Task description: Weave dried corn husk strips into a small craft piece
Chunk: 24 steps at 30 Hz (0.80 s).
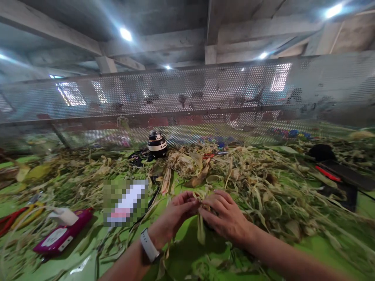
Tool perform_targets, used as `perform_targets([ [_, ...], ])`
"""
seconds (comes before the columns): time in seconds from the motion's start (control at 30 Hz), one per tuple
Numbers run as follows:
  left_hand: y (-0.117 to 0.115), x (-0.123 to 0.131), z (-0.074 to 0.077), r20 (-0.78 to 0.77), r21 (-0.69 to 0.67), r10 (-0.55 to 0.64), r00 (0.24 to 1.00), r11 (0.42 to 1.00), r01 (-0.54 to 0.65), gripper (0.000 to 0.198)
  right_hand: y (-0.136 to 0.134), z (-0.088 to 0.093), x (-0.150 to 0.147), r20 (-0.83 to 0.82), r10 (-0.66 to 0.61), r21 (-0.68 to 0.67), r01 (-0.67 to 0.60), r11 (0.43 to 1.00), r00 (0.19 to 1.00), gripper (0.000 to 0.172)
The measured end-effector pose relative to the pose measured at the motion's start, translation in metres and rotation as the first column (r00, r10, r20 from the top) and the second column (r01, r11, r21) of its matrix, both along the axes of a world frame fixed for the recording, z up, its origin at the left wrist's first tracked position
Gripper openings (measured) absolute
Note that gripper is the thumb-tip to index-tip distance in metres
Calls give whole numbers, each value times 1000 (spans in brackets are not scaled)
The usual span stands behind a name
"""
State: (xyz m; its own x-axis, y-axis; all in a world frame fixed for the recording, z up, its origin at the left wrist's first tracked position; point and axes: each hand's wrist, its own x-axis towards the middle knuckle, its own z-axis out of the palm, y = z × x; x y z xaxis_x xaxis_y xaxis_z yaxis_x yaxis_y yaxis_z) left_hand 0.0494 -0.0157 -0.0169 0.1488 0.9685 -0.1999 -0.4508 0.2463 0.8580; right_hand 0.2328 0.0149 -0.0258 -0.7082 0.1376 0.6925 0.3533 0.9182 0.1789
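My left hand (182,207), with a white watch band on the wrist, pinches a pale strip of dried leaf (200,231). Close against it, my right hand (223,212) has its fingers curled round the same small bunch. One end of the leaf strip hangs down between the two hands over the green tabletop (187,253). The fingertips partly cover what is held, so its upper end is hard to make out. Just beyond the hands lies a heap of dry, curled leaf pieces (187,164).
A magenta power strip (74,230) with a white plug and red-and-yellow-handled tools (17,218) lie left. A black-and-white round container (157,144) stands before a perforated metal screen (187,97). Dark items (340,171) are at right. Leaf scraps cover much of the table.
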Motion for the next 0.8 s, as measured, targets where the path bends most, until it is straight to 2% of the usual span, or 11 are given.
perform_targets([
  [0.13, -4, 1, -2, -2, 60, -1, 1000, 998, 1, 25, -4, 1, -2, -28, 53, -65, -55, 996, 998, 21],
  [0.27, -6, 3, -1, -10, 131, 29, 1000, 991, -27, 22, -6, -2, -2, -132, 32, -198, -58, 978, 991, 17],
  [0.53, -11, 7, -1, -34, 177, 15, 999, 984, -9, 20, -11, -5, -7, -168, 1, -292, -51, 955, 986, 16],
  [0.67, -11, 10, -1, -117, 229, 54, 992, 973, -26, 21, -12, -8, -9, -256, 32, -421, -142, 896, 966, 14],
  [0.8, -9, 11, -3, -188, 286, 58, 980, 958, -2, 22, -11, -9, -11, -413, -92, -581, -184, 793, 906, 8],
])
